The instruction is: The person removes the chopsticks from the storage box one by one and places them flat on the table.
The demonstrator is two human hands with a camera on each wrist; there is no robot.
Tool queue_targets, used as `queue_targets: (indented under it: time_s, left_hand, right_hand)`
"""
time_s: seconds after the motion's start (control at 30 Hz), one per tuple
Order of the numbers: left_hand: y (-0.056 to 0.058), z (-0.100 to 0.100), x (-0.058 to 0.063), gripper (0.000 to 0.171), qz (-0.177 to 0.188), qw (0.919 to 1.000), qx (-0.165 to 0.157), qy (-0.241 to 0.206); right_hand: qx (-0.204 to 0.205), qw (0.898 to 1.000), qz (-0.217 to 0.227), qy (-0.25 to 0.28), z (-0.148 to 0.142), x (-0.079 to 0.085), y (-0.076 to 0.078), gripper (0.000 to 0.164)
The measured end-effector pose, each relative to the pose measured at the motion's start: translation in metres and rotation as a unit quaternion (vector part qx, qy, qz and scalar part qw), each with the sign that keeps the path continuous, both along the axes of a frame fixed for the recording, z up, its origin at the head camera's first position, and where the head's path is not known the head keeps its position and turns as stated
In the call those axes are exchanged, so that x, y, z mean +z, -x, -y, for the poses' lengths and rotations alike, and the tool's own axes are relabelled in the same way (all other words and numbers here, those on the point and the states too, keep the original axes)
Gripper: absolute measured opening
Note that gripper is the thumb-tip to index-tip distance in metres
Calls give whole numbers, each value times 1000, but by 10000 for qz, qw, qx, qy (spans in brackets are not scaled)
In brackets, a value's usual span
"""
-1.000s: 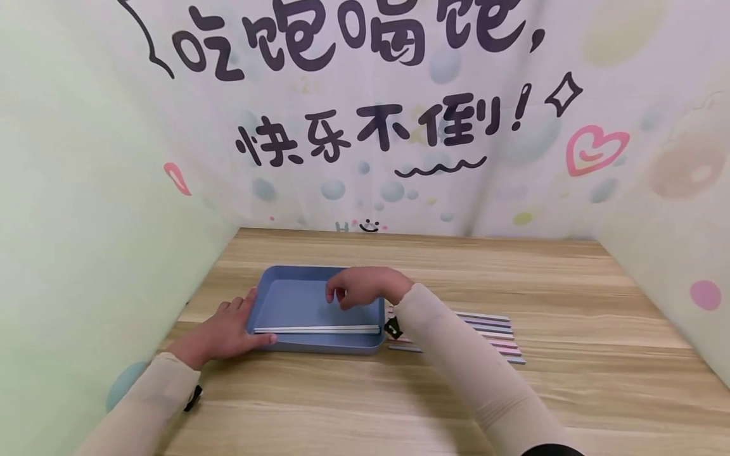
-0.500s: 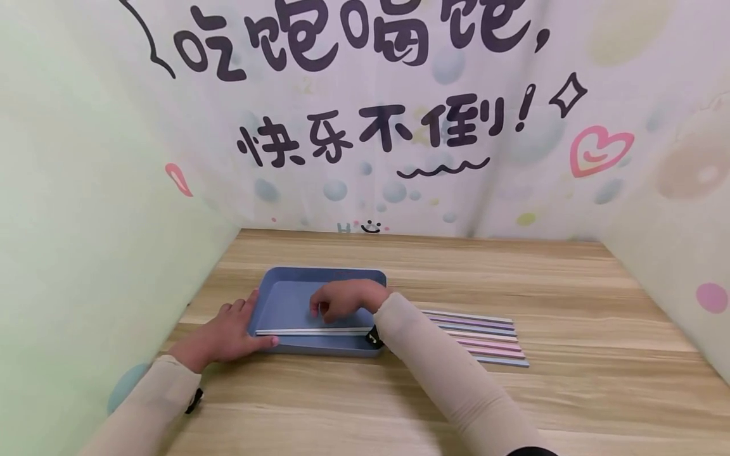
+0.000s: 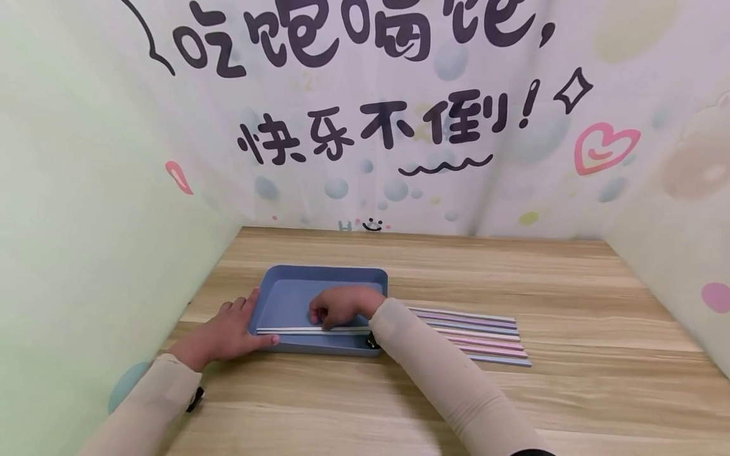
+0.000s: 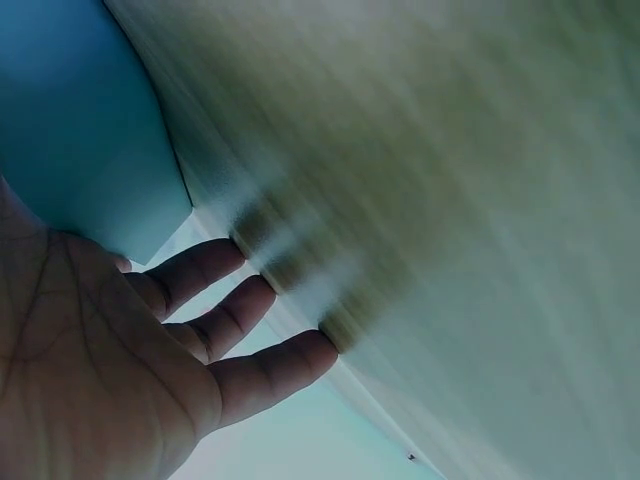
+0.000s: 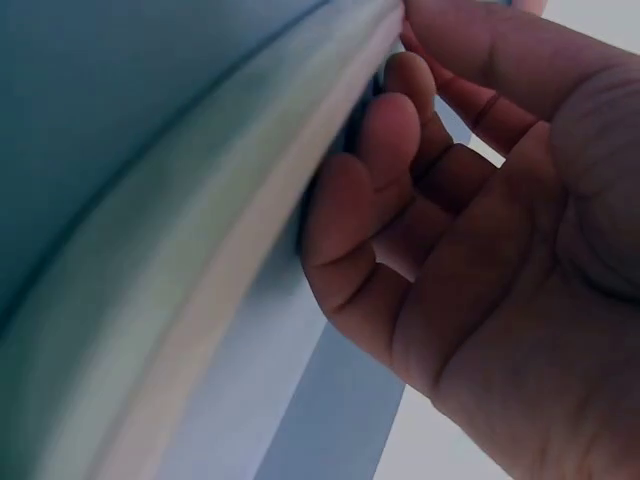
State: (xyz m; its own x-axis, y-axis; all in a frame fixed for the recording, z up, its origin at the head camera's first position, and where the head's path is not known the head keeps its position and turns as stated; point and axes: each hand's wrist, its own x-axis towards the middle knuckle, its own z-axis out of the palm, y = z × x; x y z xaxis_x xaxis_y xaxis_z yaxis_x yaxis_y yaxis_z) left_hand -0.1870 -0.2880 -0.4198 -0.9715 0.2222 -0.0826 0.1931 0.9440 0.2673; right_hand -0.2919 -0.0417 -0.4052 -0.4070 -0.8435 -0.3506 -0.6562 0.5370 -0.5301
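In the head view a blue rectangular tray (image 3: 285, 301) lies on the wooden table, with two white chopsticks (image 3: 282, 330) side by side along its front. My right hand (image 3: 345, 306) reaches down into the tray, thumb and forefinger pinching at the chopsticks; the right wrist view shows the other fingers curled beside them. At the tray's left side rests my left hand (image 3: 225, 332), its thumb over the front left rim. Its fingers are fairly straight, with fingertips touching the table in the left wrist view. My right forearm hides the tray's front right corner.
Several coloured chopsticks (image 3: 485, 335), in pink, purple, blue and white, lie in a row right of the tray, partly under my right forearm. A printed curtain (image 3: 433, 202) stands behind the table (image 3: 570, 304). A pale green wall (image 3: 85, 221) rises at the left.
My right hand has moved left and then down onto the white chopsticks in the tray. My left hand has stayed at the tray's left side.
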Motion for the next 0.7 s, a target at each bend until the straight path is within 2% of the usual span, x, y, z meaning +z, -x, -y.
queue_targets:
  time_s: [0.3, 0.47, 0.53, 0.7]
  left_hand:
    - [1, 0, 0, 119, -94, 9999, -22, -37]
    - [2, 0, 0, 118, -176, 9998, -47, -40]
    - [2, 0, 0, 118, -198, 9998, -57, -59]
    - [2, 1, -1, 119, -134, 9999, -37, -46]
  right_hand:
    - [-362, 9993, -134, 2, 3, 1, -4, 16]
    - [-307, 9990, -302, 113, 2, -1, -2, 21]
    - [-230, 9993, -213, 186, 1, -2, 1, 20]
    - [-168, 9981, 435, 396, -7, 3, 7, 12]
